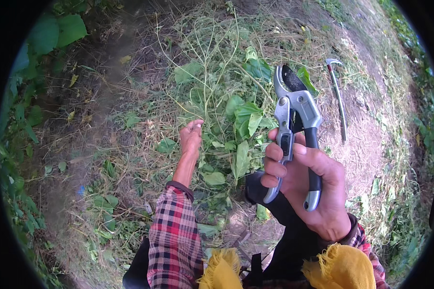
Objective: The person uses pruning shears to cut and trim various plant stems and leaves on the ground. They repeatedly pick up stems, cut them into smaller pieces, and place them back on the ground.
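Note:
My right hand is raised close to the camera and wrapped around the handles of metal pruning shears. Their dark blade and silver hook point up, with a small gap between them; the handles have dark grips. Lower down, my left hand reaches to the near side of a heap of cut stems and leaves, its fingertips closed at the foot of a thin branching green stem. Whether the stem is between the fingers I cannot tell for sure. Broad green leaves lie in the heap between my hands.
A sickle with a curved blade and a long thin handle lies on the bare soil at the right. Dry straw and weeds cover much of the ground. Leafy plants line the left edge, and more foliage stands along the right edge.

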Demonstrator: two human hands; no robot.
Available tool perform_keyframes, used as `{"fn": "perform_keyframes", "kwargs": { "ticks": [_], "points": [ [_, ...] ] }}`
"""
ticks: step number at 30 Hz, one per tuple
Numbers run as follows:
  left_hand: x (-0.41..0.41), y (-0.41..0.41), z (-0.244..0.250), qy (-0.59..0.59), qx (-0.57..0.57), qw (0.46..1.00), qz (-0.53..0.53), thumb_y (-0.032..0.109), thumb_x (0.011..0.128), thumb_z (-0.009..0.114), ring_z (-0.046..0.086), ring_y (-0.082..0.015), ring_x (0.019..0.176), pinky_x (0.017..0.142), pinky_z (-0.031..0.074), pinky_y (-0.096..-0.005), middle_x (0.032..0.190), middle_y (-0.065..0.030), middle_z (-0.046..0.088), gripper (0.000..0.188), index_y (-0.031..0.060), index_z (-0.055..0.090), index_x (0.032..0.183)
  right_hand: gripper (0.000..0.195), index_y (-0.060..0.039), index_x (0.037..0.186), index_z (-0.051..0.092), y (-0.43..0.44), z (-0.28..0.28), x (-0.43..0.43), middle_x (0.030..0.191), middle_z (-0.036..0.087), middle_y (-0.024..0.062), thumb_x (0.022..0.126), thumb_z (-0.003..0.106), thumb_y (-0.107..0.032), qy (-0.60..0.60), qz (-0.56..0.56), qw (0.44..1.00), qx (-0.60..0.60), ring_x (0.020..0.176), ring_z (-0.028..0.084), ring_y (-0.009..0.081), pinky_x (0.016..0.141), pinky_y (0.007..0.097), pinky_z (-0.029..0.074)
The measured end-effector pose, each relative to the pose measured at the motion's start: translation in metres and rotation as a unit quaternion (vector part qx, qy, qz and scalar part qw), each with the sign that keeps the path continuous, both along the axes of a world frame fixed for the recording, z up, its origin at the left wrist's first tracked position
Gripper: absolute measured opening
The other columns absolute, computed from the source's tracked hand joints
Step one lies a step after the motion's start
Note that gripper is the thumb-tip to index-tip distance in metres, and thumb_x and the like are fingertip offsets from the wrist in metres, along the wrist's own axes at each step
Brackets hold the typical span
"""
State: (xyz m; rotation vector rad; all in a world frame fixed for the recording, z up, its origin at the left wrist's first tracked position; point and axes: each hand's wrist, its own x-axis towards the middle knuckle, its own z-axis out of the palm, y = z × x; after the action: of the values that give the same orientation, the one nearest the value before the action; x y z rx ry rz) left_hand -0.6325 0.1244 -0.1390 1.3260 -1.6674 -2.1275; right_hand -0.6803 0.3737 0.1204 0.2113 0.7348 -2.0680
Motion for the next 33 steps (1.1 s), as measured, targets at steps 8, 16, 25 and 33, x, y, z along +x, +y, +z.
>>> {"fn": "perform_keyframes", "kwargs": {
  "ticks": [8,16,25,33],
  "points": [
    [0.071,0.000,0.039,-0.021,-0.083,0.996,-0.035,0.004,0.091,0.047,0.029,-0.0014,0.041,0.034,0.020,-0.0191,0.058,0.0075,0.041,0.019,0.0081,0.063,0.101,0.024,-0.0031,0.105,0.050,-0.015,-0.001,0.019,0.086,0.052,0.0038,0.086,0.058,-0.015,0.037,0.025,0.999,0.017,0.076,0.051,0.0138,0.070,0.0324,0.044],
    [0.119,0.060,0.079,-0.088,-0.670,0.668,-0.311,0.021,0.078,0.070,0.051,-0.0346,0.105,0.089,0.041,-0.0437,0.108,-0.0157,0.056,0.047,0.0057,0.056,0.120,0.025,-0.0031,0.105,0.048,-0.011,-0.007,0.021,0.085,0.051,0.0025,0.087,0.059,-0.016,0.035,0.041,0.998,0.032,0.076,0.052,0.0129,0.069,0.0300,0.045],
    [-0.001,-0.011,0.018,0.036,-0.522,0.829,-0.197,0.020,0.081,0.067,0.036,-0.0391,0.130,0.110,0.028,-0.0432,0.139,-0.0249,0.037,0.071,-0.0021,0.032,0.139,0.039,0.0006,0.121,0.040,-0.012,-0.006,0.038,0.089,0.048,0.0039,0.087,0.057,-0.010,-0.005,0.215,0.976,0.027,0.080,0.047,0.0148,0.073,0.0299,0.040],
    [-0.052,0.016,-0.049,-0.175,-0.291,0.919,-0.202,0.036,0.077,0.070,0.059,-0.0340,0.107,0.092,0.044,-0.0392,0.119,-0.0281,0.058,0.093,-0.0031,0.020,0.145,0.045,-0.0014,0.123,0.040,-0.011,-0.027,0.029,0.090,0.045,0.0042,0.087,0.059,-0.021,0.081,0.236,0.961,0.120,0.082,0.043,0.0126,0.072,0.0268,0.037]
  ]
}}
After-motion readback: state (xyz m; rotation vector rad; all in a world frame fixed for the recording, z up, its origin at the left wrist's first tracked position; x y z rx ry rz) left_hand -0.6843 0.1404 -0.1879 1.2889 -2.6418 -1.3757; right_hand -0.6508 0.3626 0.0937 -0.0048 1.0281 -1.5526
